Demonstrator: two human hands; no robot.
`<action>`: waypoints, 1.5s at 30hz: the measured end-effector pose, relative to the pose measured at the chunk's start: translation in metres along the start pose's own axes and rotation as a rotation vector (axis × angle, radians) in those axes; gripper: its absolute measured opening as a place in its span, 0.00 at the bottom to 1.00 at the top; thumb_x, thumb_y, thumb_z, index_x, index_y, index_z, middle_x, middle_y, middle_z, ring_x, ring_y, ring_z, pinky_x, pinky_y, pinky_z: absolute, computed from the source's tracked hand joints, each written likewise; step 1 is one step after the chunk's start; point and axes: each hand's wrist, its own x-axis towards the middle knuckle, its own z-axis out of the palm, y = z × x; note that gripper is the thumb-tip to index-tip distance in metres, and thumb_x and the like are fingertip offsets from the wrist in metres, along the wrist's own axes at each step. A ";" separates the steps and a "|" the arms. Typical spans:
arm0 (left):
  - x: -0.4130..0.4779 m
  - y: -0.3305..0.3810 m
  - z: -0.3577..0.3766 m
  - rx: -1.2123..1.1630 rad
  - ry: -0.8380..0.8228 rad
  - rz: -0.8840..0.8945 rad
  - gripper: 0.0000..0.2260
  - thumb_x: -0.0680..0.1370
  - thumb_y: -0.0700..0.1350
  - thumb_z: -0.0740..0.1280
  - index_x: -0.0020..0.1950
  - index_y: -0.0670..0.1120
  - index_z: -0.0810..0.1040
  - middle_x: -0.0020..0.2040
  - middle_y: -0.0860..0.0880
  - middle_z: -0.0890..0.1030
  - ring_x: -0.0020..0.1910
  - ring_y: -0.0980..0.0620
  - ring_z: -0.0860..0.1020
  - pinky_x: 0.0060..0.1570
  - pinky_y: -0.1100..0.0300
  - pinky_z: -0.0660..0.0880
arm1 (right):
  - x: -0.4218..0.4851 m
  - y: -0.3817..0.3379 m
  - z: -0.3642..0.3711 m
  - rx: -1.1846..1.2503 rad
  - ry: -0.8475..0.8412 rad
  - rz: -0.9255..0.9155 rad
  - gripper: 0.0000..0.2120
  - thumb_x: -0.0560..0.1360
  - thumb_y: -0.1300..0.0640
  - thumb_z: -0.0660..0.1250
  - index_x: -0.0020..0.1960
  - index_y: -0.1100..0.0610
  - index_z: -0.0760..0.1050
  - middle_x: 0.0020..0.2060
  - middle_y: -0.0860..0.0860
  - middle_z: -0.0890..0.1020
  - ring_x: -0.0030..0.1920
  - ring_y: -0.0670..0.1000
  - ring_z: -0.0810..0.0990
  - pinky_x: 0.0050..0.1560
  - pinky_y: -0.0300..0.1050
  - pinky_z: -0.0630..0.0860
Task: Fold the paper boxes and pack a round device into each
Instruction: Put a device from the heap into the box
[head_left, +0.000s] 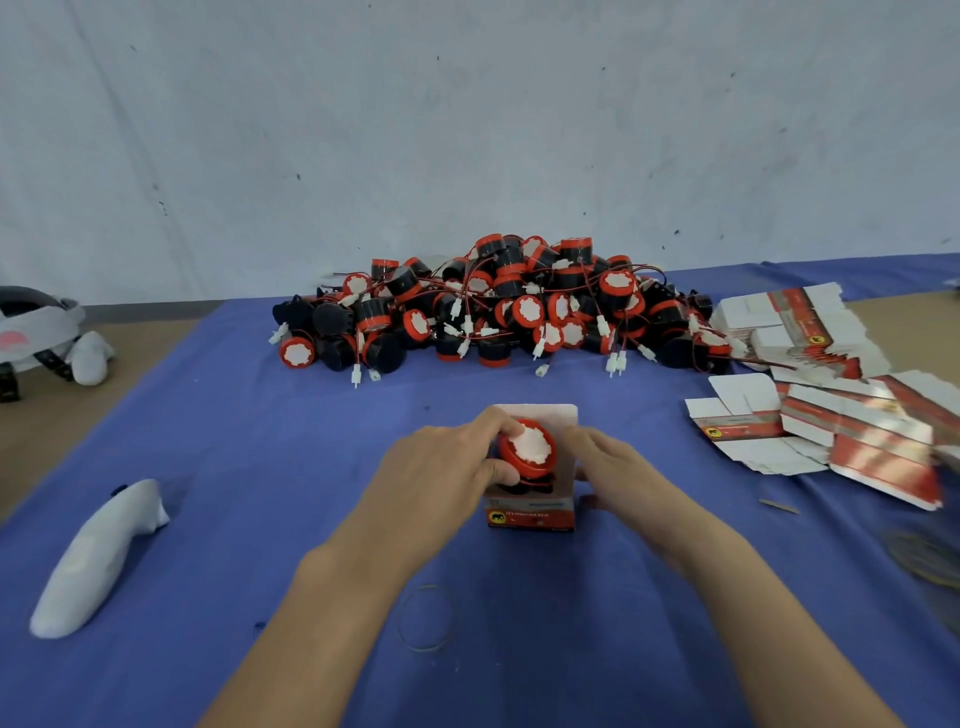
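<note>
- lying at the far left edge of the desk (218, 415), off the blue cloth, a white and grey piece of gear (36, 332) shows only in part.
- nearer the camera on the left, a long white cloth-covered object (98, 556) lies slantwise on the blue cloth.
- a thin rubber band (423, 618) lies flat on the cloth, just in front of the left forearm.
- the left hand (447, 467) comes in from below, its fingers (506, 423) curled over the red rim of a round device (527, 449) and the thumb against the near side, grasping it.
- the round device sits tilted in the open top of the paper box (530, 512), its white face up and its dark body partly inside.
- the paper box stands upright at the middle of the desk, with its back flap raised behind the device and a red printed panel facing the camera.
- the right hand (618, 467) grasps the box from the right, fingers along its side wall and thumb at the near corner.
- behind the hands, a pile of round devices (498, 306), black and red with wires and white plugs, is heaped against the wall.
- to the right of the pile, flat boxes (810, 332) lie stacked and fanned out, unfolded, well apart from the hands.
- at the far right edge, something dark and blurred (930, 561) lies on the cloth; what it is cannot be told.
</note>
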 end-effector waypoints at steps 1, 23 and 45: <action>0.000 0.000 0.002 0.020 -0.020 0.005 0.12 0.80 0.52 0.64 0.63 0.58 0.69 0.43 0.57 0.81 0.42 0.54 0.76 0.39 0.59 0.72 | 0.000 0.001 0.004 -0.001 -0.028 -0.015 0.17 0.82 0.39 0.57 0.59 0.47 0.78 0.56 0.47 0.83 0.59 0.49 0.80 0.66 0.54 0.75; 0.000 -0.010 -0.008 -0.861 -0.023 -0.183 0.10 0.80 0.42 0.67 0.58 0.55 0.78 0.47 0.53 0.84 0.42 0.57 0.84 0.44 0.69 0.78 | 0.002 0.029 0.046 0.145 0.028 -0.173 0.09 0.81 0.49 0.66 0.59 0.42 0.70 0.53 0.39 0.83 0.52 0.36 0.81 0.48 0.33 0.76; 0.004 -0.017 0.035 0.337 0.120 -0.207 0.08 0.83 0.48 0.63 0.60 0.49 0.75 0.66 0.51 0.67 0.58 0.51 0.72 0.41 0.60 0.69 | 0.003 0.032 0.044 0.088 -0.020 -0.204 0.11 0.84 0.57 0.57 0.58 0.41 0.70 0.50 0.33 0.81 0.52 0.36 0.80 0.45 0.27 0.75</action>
